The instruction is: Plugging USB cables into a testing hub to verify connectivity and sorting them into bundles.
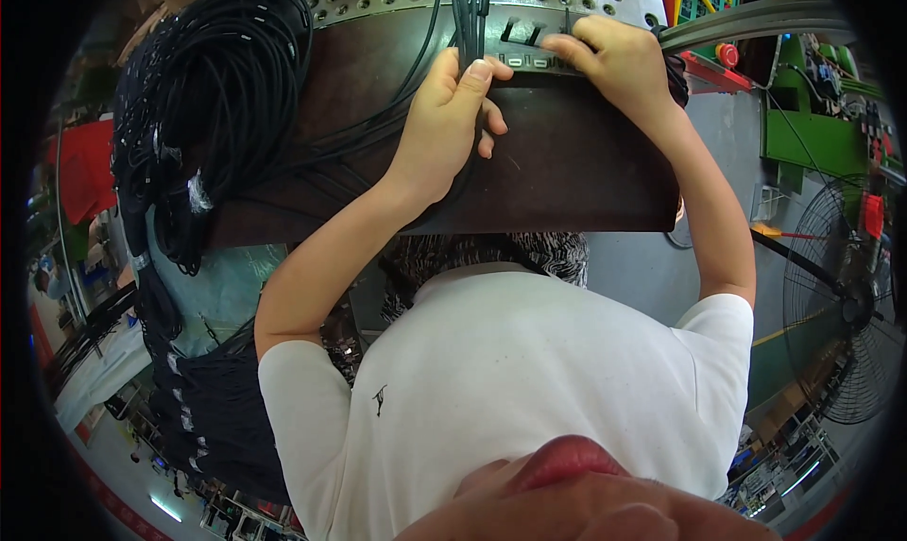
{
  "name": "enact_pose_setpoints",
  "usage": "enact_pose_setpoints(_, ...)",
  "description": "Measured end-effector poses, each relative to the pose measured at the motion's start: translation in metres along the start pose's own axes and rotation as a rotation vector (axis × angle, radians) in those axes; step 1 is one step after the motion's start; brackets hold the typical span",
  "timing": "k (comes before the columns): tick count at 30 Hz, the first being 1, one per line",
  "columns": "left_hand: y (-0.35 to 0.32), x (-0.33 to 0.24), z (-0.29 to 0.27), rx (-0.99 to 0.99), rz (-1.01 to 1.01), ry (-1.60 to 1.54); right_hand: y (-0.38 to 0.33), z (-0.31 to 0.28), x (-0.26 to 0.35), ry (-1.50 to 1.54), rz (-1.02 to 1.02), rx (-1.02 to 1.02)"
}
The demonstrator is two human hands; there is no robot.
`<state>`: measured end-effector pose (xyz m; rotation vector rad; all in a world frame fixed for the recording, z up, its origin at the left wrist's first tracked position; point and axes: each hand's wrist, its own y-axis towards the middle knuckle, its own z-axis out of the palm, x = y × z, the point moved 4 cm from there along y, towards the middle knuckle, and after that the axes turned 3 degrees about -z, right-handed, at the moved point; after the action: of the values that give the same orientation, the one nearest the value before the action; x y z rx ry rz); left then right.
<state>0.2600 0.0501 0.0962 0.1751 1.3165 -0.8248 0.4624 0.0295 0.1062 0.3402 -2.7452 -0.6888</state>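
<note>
Where the left hand (448, 106) grips, black cables (467, 33) extend from its far side.

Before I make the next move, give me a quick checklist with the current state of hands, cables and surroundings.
1. Left hand gripping the black cable bundle: ok, fingers closed around it.
2. Right hand at the strip with rectangular openings: ok, over its right end.
3. Right fingertips holding something: cannot tell, the grip is too unclear.
4. Loose black cables clear of the left wrist: not ok, several run up to it.
5. Large black cable coil apart from both hands: ok, off to their left.
6. Wire-caged fan clear of the right arm: ok, off to its right.
</note>
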Motion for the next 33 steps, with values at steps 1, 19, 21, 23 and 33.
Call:
enact_pose_setpoints(1, 0.001, 0.001, 0.000, 0.011, -0.010, 0.016, -0.001, 0.003, -0.014, 0.286, 0.319, 0.061)
enact_pose_setpoints(19, -0.047, 0.006, 0.011, 0.192, -0.182, -0.257, -0.034, -0.033, 0.049, -0.064, 0.098, 0.012)
enact_pose_setpoints(21, -0.049, 0.008, 0.012, 0.101, -0.187, -0.246, -0.033, -0.001, 0.045, 0.059, 0.055, 0.045)
enact_pose_setpoints(23, -0.053, 0.009, 0.006, 0.052, -0.187, -0.281, -0.035, 0.001, 0.045, 0.127, 0.038, 0.076)
enact_pose_setpoints(33, -0.063, 0.021, -0.003, 0.030, -0.095, -0.241, -0.027, 0.012, 0.108, 1.288, 0.716, 0.156)
